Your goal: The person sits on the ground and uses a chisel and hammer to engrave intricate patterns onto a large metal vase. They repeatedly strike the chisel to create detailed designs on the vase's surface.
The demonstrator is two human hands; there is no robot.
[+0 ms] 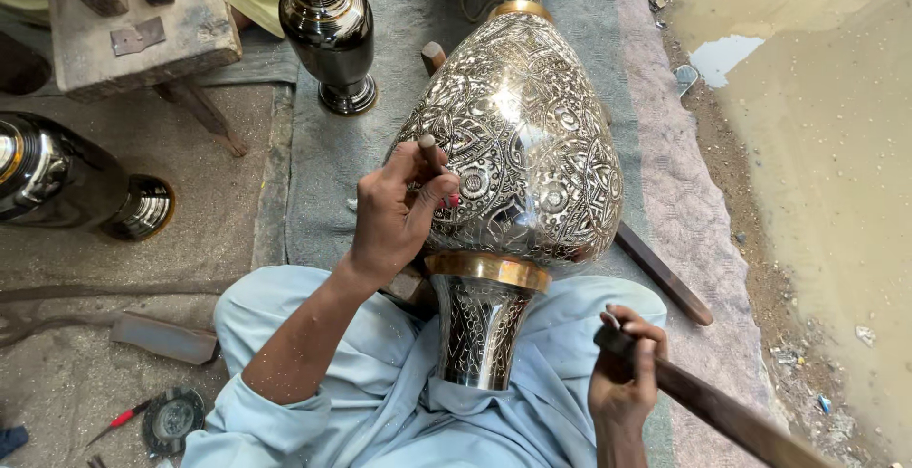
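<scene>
grey cloth covers the floor down the middle of the frame, with a paler pinkish mat edging it on the right and bare sandy ground beyond that, so the right side is where i see open room. on the left things crowd in: a wooden block at the upper left, a dark polished vase lying on its side at the left edge, and a smaller dark vase standing upright at the top centre. a flat metal bar and a round disc lie on the dusty floor at the lower left.

across my lap, on light blue cloth, rests the big engraved metal vase, its neck and brass collar pointing toward the bottom of the frame and its body filling the centre. a long dark rod lies under it, running toward the lower right.

my left hand sits against the vase's left flank, fingers curled and pinching a short chisel whose tip meets the patterned surface. my right hand, at the lower right and clear of the vase, is wrapped tight round a wooden stick that slants off to the bottom right corner.
</scene>
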